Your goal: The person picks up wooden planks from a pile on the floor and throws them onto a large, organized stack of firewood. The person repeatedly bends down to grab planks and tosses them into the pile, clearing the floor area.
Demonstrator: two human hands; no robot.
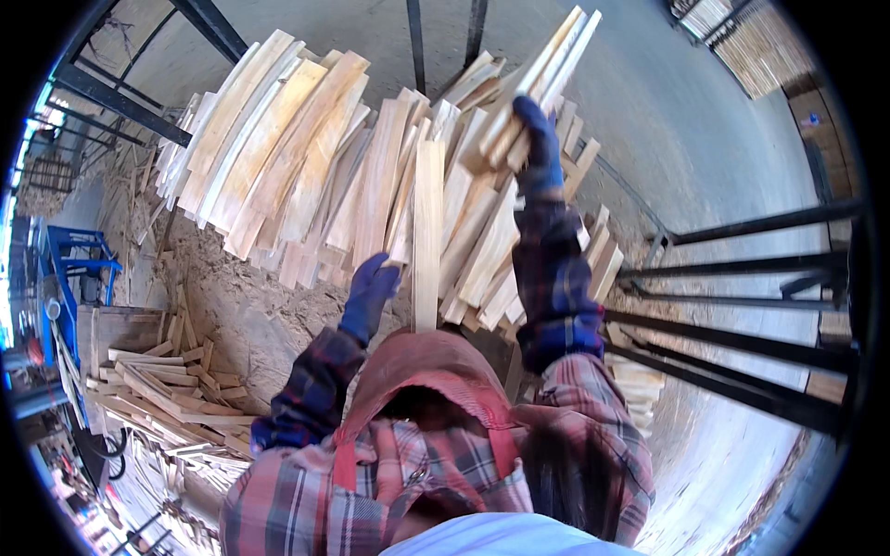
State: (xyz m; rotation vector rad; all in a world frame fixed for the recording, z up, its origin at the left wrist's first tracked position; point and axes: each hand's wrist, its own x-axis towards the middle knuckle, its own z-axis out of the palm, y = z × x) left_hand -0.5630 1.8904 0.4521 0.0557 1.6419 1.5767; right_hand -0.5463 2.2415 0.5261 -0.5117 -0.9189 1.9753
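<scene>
My right hand (540,144), in a blue glove, is closed round a small bundle of pale wooden boards (549,69). The bundle is lifted at a slant over the far right part of a long stack of wooden boards (311,139). My left hand (373,289), gloved in blue too, is at the near edge of the stack with its fingers stretched out. Nothing shows in its grasp; whether it touches the board ends I cannot tell. Just right of it a single light board (427,222) points toward me, its near end hidden behind red cloth.
Dark metal bars (742,347) reach in from the right, and more posts (417,46) stand behind the stack. At lower left a wooden bin (120,329) holds jumbled offcuts. A blue metal frame (83,259) stands at the left. Sawdust (232,296) covers the ground.
</scene>
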